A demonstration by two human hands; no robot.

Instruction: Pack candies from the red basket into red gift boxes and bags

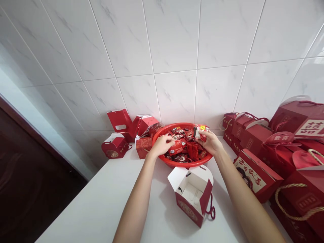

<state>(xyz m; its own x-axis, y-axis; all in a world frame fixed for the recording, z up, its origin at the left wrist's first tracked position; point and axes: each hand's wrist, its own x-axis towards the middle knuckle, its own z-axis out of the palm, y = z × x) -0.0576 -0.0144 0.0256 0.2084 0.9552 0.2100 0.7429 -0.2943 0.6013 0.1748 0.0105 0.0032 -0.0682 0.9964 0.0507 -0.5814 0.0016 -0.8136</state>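
A red plastic basket (187,164) full of red wrapped candies (181,158) stands against the wall. Over its left side, my left hand (162,146) is closed, pinching the edge of a red candy packet (177,147). Above the basket's right rim, my right hand (211,142) grips a red, white and yellow candy packet (199,131) between thumb and fingers. In front of the basket sits an open red gift box (189,209) with a white inside, its flaps spread and a dark red cord at its right side. No candy shows inside that box.
Many red gift boxes (258,172) with rope handles are stacked along the right. At the back left are a small red box (115,146), a red upright bag (120,121) and other red boxes (144,146). White tiled wall (174,94) rises behind the white table (106,199).
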